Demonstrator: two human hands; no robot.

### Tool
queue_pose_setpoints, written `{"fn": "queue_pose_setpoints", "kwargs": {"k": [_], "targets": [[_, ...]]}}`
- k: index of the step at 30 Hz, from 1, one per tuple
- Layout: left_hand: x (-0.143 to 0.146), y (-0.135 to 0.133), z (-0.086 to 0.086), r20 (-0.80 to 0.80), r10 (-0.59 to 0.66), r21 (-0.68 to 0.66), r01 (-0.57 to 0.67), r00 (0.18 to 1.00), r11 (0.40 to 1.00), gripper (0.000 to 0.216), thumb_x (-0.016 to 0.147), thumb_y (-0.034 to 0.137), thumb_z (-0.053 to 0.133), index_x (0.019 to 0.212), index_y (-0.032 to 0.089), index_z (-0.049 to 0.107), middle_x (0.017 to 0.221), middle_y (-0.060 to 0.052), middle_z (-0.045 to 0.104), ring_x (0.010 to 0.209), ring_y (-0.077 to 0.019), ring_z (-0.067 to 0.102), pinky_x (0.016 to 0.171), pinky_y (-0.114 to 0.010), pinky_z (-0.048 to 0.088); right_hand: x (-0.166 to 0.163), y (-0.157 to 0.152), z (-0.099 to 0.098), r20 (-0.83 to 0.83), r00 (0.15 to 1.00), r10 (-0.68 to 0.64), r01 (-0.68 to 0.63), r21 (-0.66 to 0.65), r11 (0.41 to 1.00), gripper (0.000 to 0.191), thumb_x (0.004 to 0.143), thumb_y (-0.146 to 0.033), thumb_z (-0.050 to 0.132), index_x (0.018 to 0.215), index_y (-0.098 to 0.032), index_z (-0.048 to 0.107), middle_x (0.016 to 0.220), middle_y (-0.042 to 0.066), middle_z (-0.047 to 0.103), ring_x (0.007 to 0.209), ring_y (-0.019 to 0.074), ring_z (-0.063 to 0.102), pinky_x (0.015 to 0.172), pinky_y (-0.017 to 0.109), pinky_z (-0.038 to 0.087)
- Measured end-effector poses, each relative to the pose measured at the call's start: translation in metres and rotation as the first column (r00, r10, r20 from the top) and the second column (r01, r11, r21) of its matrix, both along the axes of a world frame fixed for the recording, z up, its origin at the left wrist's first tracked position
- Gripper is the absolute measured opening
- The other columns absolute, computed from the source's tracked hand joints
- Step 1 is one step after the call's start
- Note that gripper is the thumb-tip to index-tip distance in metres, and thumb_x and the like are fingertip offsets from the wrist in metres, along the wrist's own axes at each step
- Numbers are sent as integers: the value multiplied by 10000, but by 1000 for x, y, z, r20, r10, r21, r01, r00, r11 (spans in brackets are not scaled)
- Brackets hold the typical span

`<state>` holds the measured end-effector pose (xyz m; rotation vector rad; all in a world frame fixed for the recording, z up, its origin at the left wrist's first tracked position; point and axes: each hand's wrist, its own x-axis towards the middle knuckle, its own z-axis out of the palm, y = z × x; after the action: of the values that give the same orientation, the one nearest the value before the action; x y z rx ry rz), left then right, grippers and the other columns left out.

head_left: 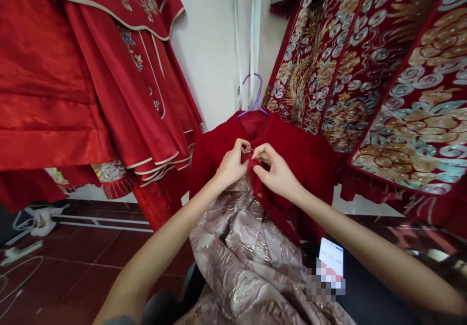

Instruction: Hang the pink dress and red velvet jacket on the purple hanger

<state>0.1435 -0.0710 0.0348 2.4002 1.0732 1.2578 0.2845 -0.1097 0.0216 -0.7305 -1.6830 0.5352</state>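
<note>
A dark red jacket (215,145) hangs in front of me on a purple hanger (259,91), its front partly open below the collar. Beneath it spreads a shiny pinkish-silver brocade garment (248,247). My left hand (233,164) pinches the jacket's front edge near the neck, beside a small beaded fastening (247,149). Just to the right, my right hand (273,169) has its fingers closed on the other front edge of the jacket. A small gold button (260,195) shows lower on that edge. The fingertips of both hands nearly meet.
Red garments (127,72) with pale trim hang at the left, and embroidered red garments (365,81) at the right. White poles (251,33) rise behind the hanger. A lit phone (331,261) lies at the lower right. A cable (22,276) runs over the tiled floor (91,252).
</note>
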Motion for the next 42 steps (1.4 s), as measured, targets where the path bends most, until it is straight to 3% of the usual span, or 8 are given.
{"fn": "queue_pose_setpoints", "kwargs": {"k": [4,6,8,13,20,30,35,42], "targets": [[-9,0,-12,102,96,119,-108,990,987,244,839,211,552,1083,217,568,1046,-54,641,988,-187,601,900,-333,449,5,-4,-12,-247,954,-170,144,-120,982,435,624,-150,549,1030,-245,424,992,24,520,907,148,551,769,275,503],[-12,0,-14,141,137,164,-159,981,974,188,845,210,552,1026,216,604,1003,-49,645,960,-183,605,898,-334,449,15,1,-14,-259,939,-226,169,-225,960,544,598,-152,554,1122,-245,437,1002,32,523,869,154,554,696,268,509],[-11,-1,-16,180,133,179,-165,975,970,148,833,196,574,977,209,604,969,-36,656,937,-172,616,887,-321,454,24,5,-12,-197,962,-187,131,-269,954,519,602,-160,540,1116,-227,509,995,40,558,850,161,563,660,265,501],[-5,-2,-16,244,108,125,-141,964,982,115,809,201,617,914,201,568,961,-17,685,930,-160,643,889,-305,459,29,12,1,-100,987,-122,105,-158,982,229,697,-266,615,911,-184,638,913,50,650,871,175,601,764,298,513],[-8,2,-14,218,57,136,-88,974,987,168,815,163,589,961,210,521,950,-8,657,923,-143,624,872,-281,454,21,29,0,-14,990,-137,135,-106,985,263,770,-357,649,945,-162,638,854,64,681,777,171,658,724,312,563],[-11,10,-10,153,23,43,-30,988,999,129,835,166,531,956,196,564,979,-29,657,945,-157,607,898,-309,445,18,31,-5,102,971,-218,211,70,975,205,855,-324,548,1004,-205,623,951,57,679,856,181,657,714,317,585],[-17,17,-6,132,-52,-1,53,990,999,127,825,154,534,940,183,580,985,-37,661,958,-146,605,923,-296,439,17,31,-4,123,959,-256,241,123,963,212,865,-324,524,1013,-208,622,977,63,668,880,188,645,705,319,583],[-16,20,-1,-36,23,46,-21,999,999,126,792,149,537,900,179,594,965,-53,644,939,-172,597,913,-332,441,18,36,-6,147,959,-243,221,153,963,206,878,-315,502,1015,-208,612,992,57,664,875,178,640,712,312,572]]}}
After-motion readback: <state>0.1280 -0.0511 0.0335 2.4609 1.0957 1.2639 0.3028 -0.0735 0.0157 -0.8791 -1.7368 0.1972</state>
